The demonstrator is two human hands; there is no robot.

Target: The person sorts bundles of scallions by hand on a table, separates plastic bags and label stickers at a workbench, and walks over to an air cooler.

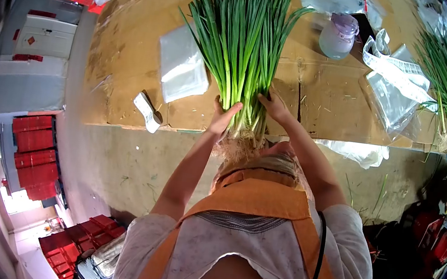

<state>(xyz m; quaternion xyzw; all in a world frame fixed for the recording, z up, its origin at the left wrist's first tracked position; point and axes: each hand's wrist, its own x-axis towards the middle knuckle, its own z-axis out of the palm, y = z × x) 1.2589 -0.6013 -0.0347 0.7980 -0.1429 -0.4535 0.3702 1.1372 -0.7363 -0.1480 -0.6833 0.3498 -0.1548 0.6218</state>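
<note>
A thick bunch of green onions point(241, 46) lies on the cardboard-covered table, leaves pointing away from me and pale stalks toward me. Its tangled brown roots point(236, 147) hang over the near edge, against my apron. My left hand point(223, 118) is closed around the left side of the stalks, thumb across them. On the opposite side, my right hand point(274, 104) grips the same stalks a little higher up. The fingers of both hands are partly hidden behind the bunch.
Clear plastic bags point(183, 66) lie left of the bunch, near a small white label strip point(147, 112). To the right are a lidded jar point(338, 37), a roll of white labels point(396, 69), more plastic bags point(395, 103) and loose green onions point(446, 78). Red crates point(35, 154) are stacked at left.
</note>
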